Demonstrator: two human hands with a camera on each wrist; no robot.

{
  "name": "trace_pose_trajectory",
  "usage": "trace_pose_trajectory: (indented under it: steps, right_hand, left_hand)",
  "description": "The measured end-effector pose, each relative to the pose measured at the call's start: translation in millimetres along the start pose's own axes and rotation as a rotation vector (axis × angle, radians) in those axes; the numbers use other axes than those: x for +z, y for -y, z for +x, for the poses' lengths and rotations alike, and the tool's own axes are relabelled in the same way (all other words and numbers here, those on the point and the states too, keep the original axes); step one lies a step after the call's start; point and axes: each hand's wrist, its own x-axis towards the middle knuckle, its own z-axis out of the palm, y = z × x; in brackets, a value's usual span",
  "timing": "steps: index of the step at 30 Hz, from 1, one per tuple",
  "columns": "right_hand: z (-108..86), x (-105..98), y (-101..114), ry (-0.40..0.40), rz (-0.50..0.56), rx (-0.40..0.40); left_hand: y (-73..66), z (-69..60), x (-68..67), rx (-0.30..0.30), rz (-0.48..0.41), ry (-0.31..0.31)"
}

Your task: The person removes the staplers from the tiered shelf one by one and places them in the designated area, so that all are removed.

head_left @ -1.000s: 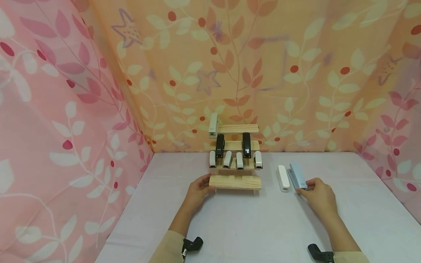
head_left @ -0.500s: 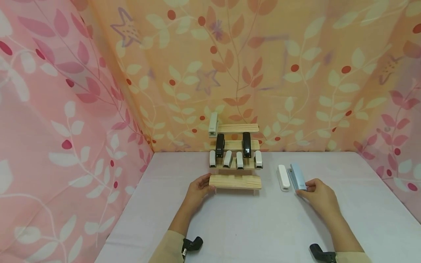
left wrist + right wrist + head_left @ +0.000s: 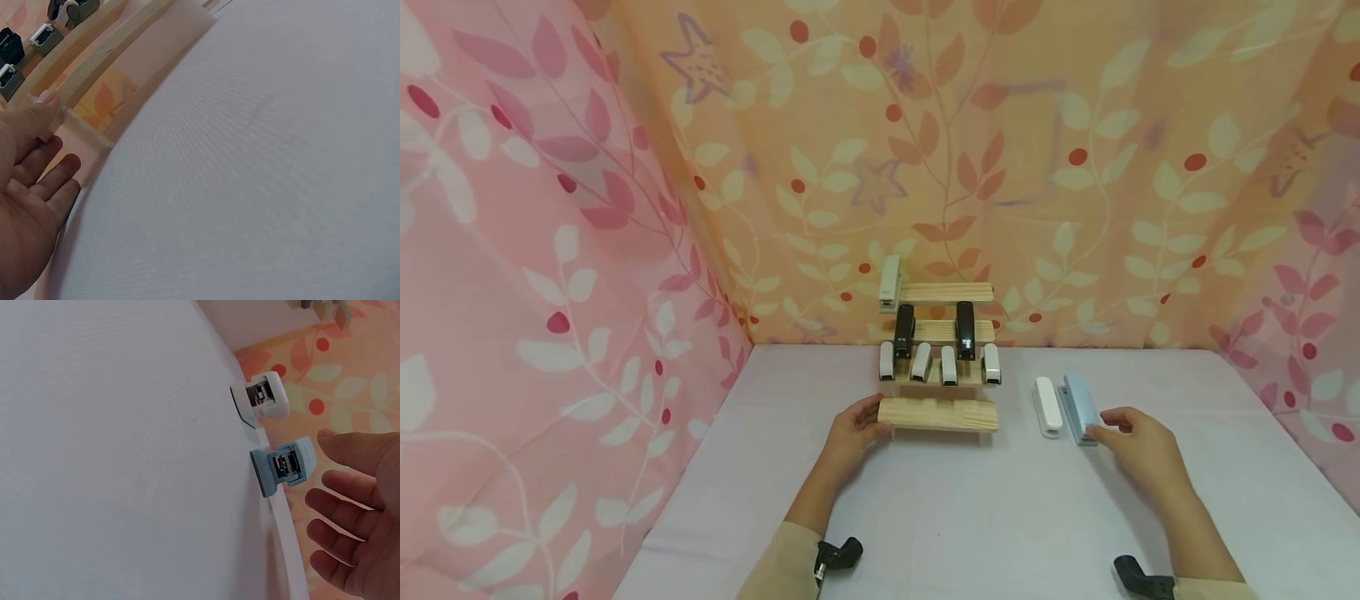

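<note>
The left hand, we see, pinches the 9 o'clock end of the front shelf of the rack, while the right hand has its fingers loosely spread. At 10 o'clock from the right hand stands the blue stapler on the bench; we cannot tell whether the thumb touches it. Just beside it, at 9 o'clock, we have the white stapler. Both are at 3 o'clock from the rack. Towards 12 o'clock, the rack's next shelf bears four small staplers, the one above it two black staplers, and the top one a pale stapler at its 9 o'clock end. Behind we see a leafy curtain.
</note>
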Motion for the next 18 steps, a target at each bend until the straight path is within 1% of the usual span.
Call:
trace_pose_trajectory:
  steps: [3,7,11,14,18]
  right_hand:
    - [0.1,0.2,2.8,-0.024,0.000,0.008]
    - [-1.6,0.0,8.7,-0.052,0.002,0.019]
    - [-2.8,-1.7,18.5,-0.067,0.022,0.002]
    - [-3.1,-3.5,29.8,-0.093,0.034,-0.044]
    - [-4.9,-6.6,52.6,-0.129,0.053,-0.131]
  left_hand:
    - [-1.1,-0.1,0.5,-0.014,0.001,-0.006]
    - [0.9,-0.7,1.4,-0.022,-0.007,-0.008]
    - [0.9,-0.9,2.5,-0.022,-0.018,-0.023]
    - [1.2,-0.4,3.4,-0.015,-0.027,-0.033]
    - [1.6,-1.4,4.5,-0.012,-0.033,-0.032]
